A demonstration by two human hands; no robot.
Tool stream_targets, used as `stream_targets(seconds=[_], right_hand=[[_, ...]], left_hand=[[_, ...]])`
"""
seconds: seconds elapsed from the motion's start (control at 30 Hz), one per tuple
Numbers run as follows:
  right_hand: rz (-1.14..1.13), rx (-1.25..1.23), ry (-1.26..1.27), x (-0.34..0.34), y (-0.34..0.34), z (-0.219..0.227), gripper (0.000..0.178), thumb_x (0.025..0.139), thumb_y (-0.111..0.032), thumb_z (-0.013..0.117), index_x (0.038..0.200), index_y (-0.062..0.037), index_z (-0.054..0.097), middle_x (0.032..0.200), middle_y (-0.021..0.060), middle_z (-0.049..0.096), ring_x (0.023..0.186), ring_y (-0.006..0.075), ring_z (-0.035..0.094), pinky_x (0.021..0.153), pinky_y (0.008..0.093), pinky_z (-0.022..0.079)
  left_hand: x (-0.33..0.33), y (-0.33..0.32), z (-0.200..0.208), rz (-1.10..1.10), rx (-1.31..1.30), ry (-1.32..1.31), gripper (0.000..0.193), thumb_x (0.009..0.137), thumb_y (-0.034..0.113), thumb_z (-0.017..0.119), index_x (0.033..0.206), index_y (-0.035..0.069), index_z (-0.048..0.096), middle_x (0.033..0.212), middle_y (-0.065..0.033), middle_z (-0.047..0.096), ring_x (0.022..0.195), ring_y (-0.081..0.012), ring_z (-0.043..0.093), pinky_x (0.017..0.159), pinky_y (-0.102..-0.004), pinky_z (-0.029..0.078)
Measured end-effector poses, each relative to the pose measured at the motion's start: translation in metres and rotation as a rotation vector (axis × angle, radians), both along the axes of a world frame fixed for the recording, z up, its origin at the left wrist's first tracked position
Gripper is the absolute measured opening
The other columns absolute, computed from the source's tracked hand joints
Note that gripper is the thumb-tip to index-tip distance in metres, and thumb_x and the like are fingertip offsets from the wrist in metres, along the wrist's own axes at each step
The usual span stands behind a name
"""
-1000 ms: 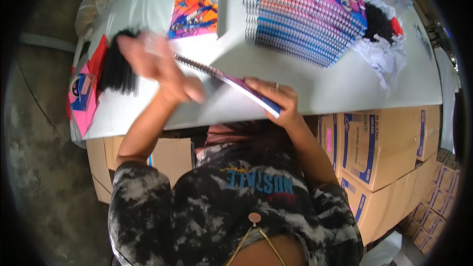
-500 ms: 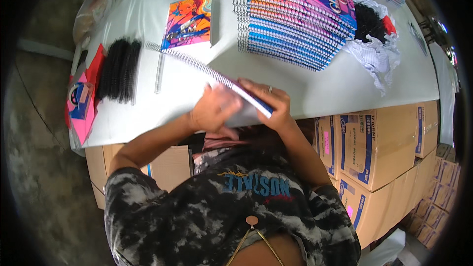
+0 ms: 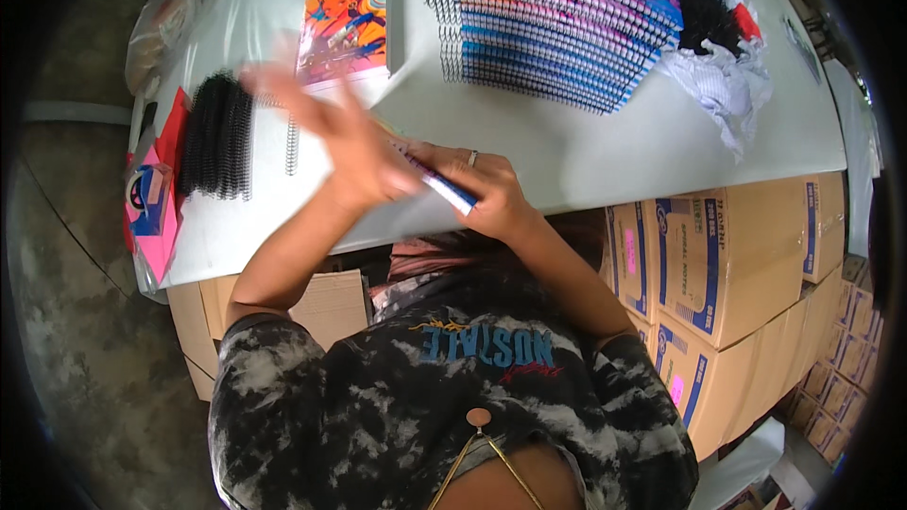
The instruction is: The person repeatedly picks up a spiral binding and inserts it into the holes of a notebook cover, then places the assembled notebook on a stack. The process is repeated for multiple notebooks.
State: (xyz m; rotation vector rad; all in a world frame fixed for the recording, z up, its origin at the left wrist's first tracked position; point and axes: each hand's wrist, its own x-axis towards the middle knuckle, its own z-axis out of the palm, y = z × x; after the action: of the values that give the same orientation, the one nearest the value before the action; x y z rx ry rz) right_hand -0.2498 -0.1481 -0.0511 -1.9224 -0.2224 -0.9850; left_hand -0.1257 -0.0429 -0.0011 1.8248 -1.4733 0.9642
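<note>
My right hand (image 3: 491, 191) grips the near end of a spiral notebook (image 3: 444, 189), held edge-up at a slant over the table's near side. Across the notebook's upper part, my left hand (image 3: 354, 146) is blurred, its fingers stretched out and apart toward the upper left. Behind that hand, most of the notebook's wire spine is hidden. Beyond lies a colourful illustrated notebook block (image 3: 345, 28). A single loose wire coil (image 3: 291, 146) lies left of my hand, beside a bundle of black coils (image 3: 217, 137).
A fanned stack of spiral notebooks (image 3: 557, 47) fills the far middle of the white table (image 3: 567, 156). Crumpled white paper (image 3: 713, 99) holds more black coils at right. Pink and red sheets (image 3: 165, 217) with a tape roll lie at left. Cardboard boxes (image 3: 746, 264) stand below the table.
My left hand has gone up and left along the notebook's spine, its fingers spreading. My right hand and the notebook have shifted slightly left in view.
</note>
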Motion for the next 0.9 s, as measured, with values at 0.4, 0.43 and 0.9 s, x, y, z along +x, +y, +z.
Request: stream_targets(seconds=[0.4,0.43,0.9], right_hand=[[-0.008,0.203,0.036,0.001,-0.004,0.001,0.051,0.065,-0.001,0.065,0.115,-0.0062,0.058,0.101,0.0141,0.064,0.087,0.0272,0.065,0.072,0.0335,0.051],[-0.01,0.145,0.033,0.003,-0.008,0.003,0.05,0.067,-0.003,0.066,0.116,-0.0064,0.058,0.101,0.0136,0.065,0.086,0.0273,0.065,0.071,0.0337,0.051],[0.396,0.167,-0.276,0.025,0.04,0.069,0.071,0.085,-0.027,0.054,0.142,-0.0059,0.018,0.148,0.018,0.011,0.137,0.038,0.004,0.11,0.0493,0.003]], left_hand=[[-0.03,0.018,-0.091,-0.511,0.134,-0.016,0.079,0.071,0.066,0.052,0.116,0.003,0.044,0.111,-0.0207,0.048,0.104,-0.0375,0.042,0.083,-0.055,0.031],[-0.031,0.012,-0.091,-0.55,0.009,-0.044,0.076,0.074,0.066,0.048,0.117,0.003,0.045,0.115,-0.0234,0.046,0.108,-0.0406,0.038,0.086,-0.0567,0.027],[-0.063,0.055,0.061,-0.286,0.263,0.639,0.067,0.092,0.028,0.043,0.133,-0.017,0.014,0.135,-0.04,0.02,0.127,-0.0478,0.027,0.103,-0.047,0.027]])
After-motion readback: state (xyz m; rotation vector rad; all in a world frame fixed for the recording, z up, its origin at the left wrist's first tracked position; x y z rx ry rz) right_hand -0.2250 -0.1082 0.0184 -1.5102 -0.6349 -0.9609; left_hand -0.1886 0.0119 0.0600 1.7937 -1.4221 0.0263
